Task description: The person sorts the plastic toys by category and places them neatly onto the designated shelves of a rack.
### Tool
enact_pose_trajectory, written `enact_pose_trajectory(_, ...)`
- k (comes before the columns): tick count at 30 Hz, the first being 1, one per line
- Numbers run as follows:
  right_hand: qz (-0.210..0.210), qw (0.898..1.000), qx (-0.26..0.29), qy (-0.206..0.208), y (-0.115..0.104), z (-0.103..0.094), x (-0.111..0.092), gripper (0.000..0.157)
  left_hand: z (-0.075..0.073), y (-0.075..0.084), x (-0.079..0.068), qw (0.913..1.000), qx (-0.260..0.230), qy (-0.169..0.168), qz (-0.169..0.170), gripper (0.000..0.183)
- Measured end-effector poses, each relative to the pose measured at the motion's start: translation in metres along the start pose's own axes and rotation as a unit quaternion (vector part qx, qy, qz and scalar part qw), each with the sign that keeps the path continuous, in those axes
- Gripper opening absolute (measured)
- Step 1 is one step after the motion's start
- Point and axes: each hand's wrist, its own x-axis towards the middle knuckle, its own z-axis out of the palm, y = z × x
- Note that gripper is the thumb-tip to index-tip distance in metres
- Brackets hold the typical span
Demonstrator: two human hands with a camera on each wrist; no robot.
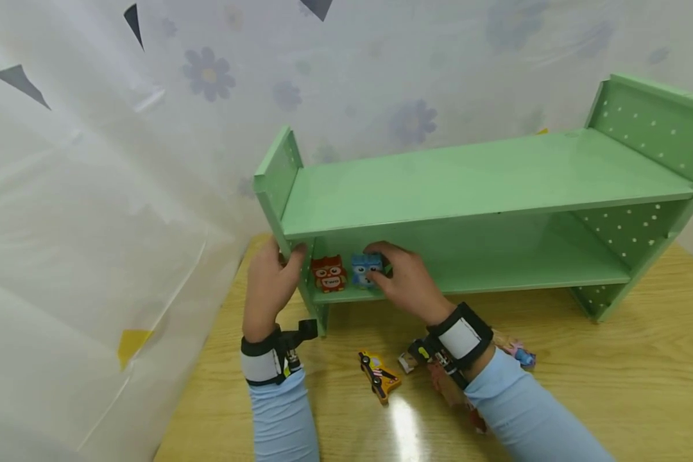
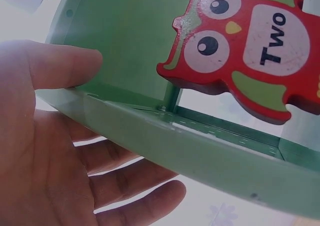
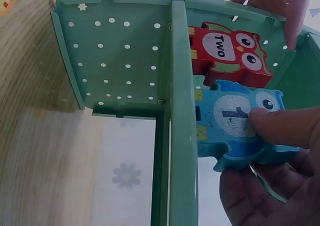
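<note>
Between thumb and fingers, my right hand (image 1: 411, 282) holds a blue owl block (image 3: 233, 118) marked with a 1. The block stands upright at the front of the green shelf's (image 1: 479, 183) lower board, and part of its face is behind my thumb. Just left of it stands a red owl block (image 2: 240, 46) with "Two" on its belly. My left hand (image 1: 270, 282) grips the front edge of the shelf's left side panel, thumb on the inner face and fingers round the outside, beside the red owl.
On the wooden table (image 1: 554, 385) in front of the shelf lies a yellow toy vehicle piece (image 1: 379, 376). Several small figures, one of them a colourful piece (image 1: 522, 354), lie partly hidden under my right forearm. A flower-patterned sheet (image 1: 346, 77) hangs behind.
</note>
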Motion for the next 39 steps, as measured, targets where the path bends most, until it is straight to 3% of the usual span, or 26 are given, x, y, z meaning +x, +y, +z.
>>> enact_pose_trajectory(15,0.004,1.0,-0.007,-0.01,-0.002,-0.002,-0.004,0.037,0.005,0.004,-0.001,0.9999,-0.006,0.0,0.008,0.036)
enact_pose_trajectory(21,-0.007,1.0,-0.029,-0.002,-0.003,-0.005,-0.009,0.045,0.005,0.004,-0.003,0.9999,-0.005,-0.006,-0.006,0.038)
enact_pose_trajectory(26,-0.02,0.998,-0.058,0.027,-0.008,-0.022,-0.022,0.053,0.003,0.005,-0.002,0.9998,-0.002,-0.01,-0.018,0.042)
enact_pose_trajectory(33,-0.027,0.994,-0.098,0.035,-0.009,-0.053,-0.05,0.048,0.0,0.003,0.001,0.9993,0.006,-0.011,-0.034,0.045)
enact_pose_trajectory(39,-0.036,0.988,-0.125,0.08,-0.004,-0.085,-0.082,0.042,0.001,0.002,0.001,0.9988,0.008,-0.013,-0.046,0.046)
